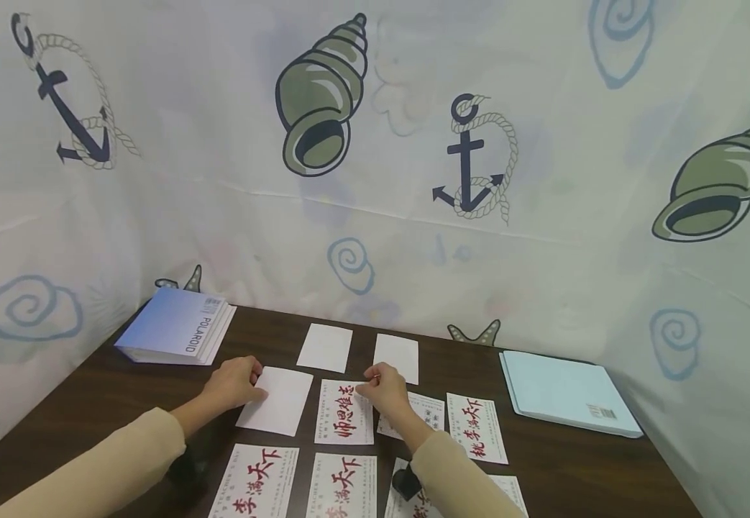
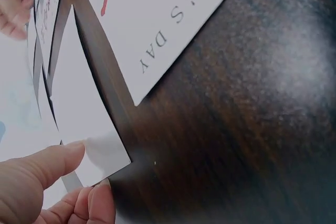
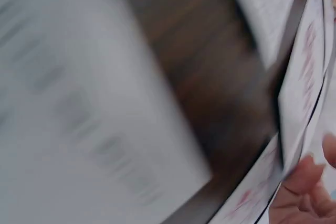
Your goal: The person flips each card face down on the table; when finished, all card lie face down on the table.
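My left hand (image 1: pixel 235 381) pinches the left side of a blank white card (image 1: pixel 275 401); in the left wrist view the thumb (image 2: pixel 73 156) lies on its face and the other fingers are at its edge. Curled at the upper right corner of a card with red characters (image 1: pixel 344 412), my right hand (image 1: pixel 389 394) grips that corner between thumb and fingers. The right wrist view is blurred, with its fingers (image 3: pixel 302 182) at a card's edge. Behind the right hand lies another blank card (image 1: pixel 399 354), partly hidden.
Several printed cards fill the front and right, including one card (image 1: pixel 476 428) at right and another (image 1: pixel 342 485) in front. A blank card (image 1: pixel 325 347) lies at the back. A blue-white POLAROID box or binder (image 1: pixel 174 324) stands back left, a pale blue folder or book (image 1: pixel 562 392) back right.
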The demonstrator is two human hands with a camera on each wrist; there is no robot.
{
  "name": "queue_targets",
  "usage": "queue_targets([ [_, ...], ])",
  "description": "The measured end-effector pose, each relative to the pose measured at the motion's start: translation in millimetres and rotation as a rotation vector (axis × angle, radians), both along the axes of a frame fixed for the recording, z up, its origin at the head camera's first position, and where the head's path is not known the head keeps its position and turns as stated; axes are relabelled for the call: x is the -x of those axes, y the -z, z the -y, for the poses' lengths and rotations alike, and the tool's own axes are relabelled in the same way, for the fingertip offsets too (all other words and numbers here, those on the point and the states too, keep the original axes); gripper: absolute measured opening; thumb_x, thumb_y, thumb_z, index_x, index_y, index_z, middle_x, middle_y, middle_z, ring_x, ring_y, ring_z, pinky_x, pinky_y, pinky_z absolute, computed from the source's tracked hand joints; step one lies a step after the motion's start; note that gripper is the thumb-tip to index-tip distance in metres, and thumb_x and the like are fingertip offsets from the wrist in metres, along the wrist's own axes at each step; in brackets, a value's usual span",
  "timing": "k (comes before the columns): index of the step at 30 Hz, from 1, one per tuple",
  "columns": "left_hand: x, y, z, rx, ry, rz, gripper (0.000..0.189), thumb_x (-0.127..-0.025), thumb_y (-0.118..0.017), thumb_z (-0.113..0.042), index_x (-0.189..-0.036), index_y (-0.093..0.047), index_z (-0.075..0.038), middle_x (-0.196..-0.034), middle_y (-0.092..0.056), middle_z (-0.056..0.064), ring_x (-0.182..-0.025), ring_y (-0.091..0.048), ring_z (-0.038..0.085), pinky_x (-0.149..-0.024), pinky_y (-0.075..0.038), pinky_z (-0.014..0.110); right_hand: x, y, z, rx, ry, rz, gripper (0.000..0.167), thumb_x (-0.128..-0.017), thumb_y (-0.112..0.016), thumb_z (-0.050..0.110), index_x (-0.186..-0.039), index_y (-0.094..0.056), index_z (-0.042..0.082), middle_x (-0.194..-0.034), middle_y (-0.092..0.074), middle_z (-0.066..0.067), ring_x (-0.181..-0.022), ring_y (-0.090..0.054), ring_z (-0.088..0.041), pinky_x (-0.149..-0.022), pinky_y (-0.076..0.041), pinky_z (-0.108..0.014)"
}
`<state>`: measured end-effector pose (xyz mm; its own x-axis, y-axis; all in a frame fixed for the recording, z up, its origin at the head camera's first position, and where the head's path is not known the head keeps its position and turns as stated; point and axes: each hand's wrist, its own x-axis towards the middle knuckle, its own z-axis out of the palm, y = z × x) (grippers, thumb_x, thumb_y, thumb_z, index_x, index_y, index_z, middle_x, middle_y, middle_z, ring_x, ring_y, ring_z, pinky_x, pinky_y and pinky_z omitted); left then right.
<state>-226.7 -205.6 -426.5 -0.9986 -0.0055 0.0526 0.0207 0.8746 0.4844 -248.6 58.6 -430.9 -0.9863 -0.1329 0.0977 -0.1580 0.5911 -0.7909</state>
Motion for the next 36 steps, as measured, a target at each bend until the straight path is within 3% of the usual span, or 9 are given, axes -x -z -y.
queue_targets([
  [8, 7.1, 2.2, -0.4, -0.003, 0.023, 0.018, 0.034, -0.072, -0.079, -0.014, -0.094, -0.059, 0.002, -0.079, -0.057, 0.006, -0.069, -0.051, 0.018, -0.06, -0.044, 0.033, 1.2, -1.5, -13.6, -0.185, -0.078, 0.015, 0.037, -0.073, -0.078, 0.003, -0.101, -0.055, -0.004, -0.077, -0.054, -0.01, -0.067, -0.046, -0.016, -0.059, -0.041, -0.028],
  [14, 10.3, -3.6, -16.0, -0.087, 0.045, -0.054, 0.025, -0.077, -0.073, -0.012, -0.095, -0.062, 0.001, -0.079, -0.057, 0.005, -0.069, -0.051, 0.017, -0.057, -0.042, 0.029, 5.7, -3.9, -16.6, -0.239, -0.085, 0.033, 0.04, -0.072, -0.079, 0.007, -0.096, -0.048, -0.001, -0.077, -0.046, -0.006, -0.069, -0.042, -0.018, -0.06, -0.037, -0.03],
  [17, 13.5, -8.3, -34.7, -0.171, 0.084, -0.061, 0.023, -0.077, -0.072, -0.01, -0.096, -0.064, 0.001, -0.08, -0.059, 0.005, -0.069, -0.053, 0.016, -0.056, -0.043, 0.027, 7.2, -2.6, -18.6, -0.219, -0.072, 0.035, 0.041, -0.073, -0.079, 0.008, -0.096, -0.046, 0.0, -0.076, -0.045, -0.005, -0.068, -0.041, -0.018, -0.058, -0.036, -0.03],
  [24, 22.5, -12.2, -79.5, -0.32, 0.134, 0.027, 0.024, -0.079, -0.072, -0.006, -0.1, -0.064, 0.002, -0.08, -0.06, 0.005, -0.065, -0.056, 0.013, -0.054, -0.052, 0.024, 5.6, 3.7, -22.5, -0.083, -0.059, 0.048, 0.034, -0.079, -0.072, 0.003, -0.096, -0.042, 0.004, -0.073, -0.047, -0.006, -0.054, -0.051, -0.014, -0.048, -0.049, -0.024],
  [31, 30.7, -7.4, -98.0, -0.332, 0.112, 0.043, 0.027, -0.08, -0.072, -0.006, -0.104, -0.063, 0.004, -0.083, -0.063, 0.007, -0.069, -0.06, 0.014, -0.056, -0.055, 0.026, 5.0, 8.5, -25.6, 0.001, -0.083, 0.002, 0.029, -0.081, -0.069, 0.0, -0.093, -0.043, 0.003, -0.074, -0.046, -0.003, -0.056, -0.05, -0.012, -0.048, -0.05, -0.021],
  [36, 32.7, -5.6, -101.1, -0.289, 0.083, -0.02, 0.022, -0.079, -0.073, -0.008, -0.098, -0.066, -0.001, -0.079, -0.065, 0.005, -0.065, -0.059, 0.014, -0.053, -0.051, 0.026, 5.9, 9.1, -27.4, -0.027, -0.057, -0.026, 0.029, -0.08, -0.071, 0.003, -0.091, -0.045, 0.005, -0.073, -0.047, -0.002, -0.058, -0.048, -0.011, -0.049, -0.044, -0.021],
])
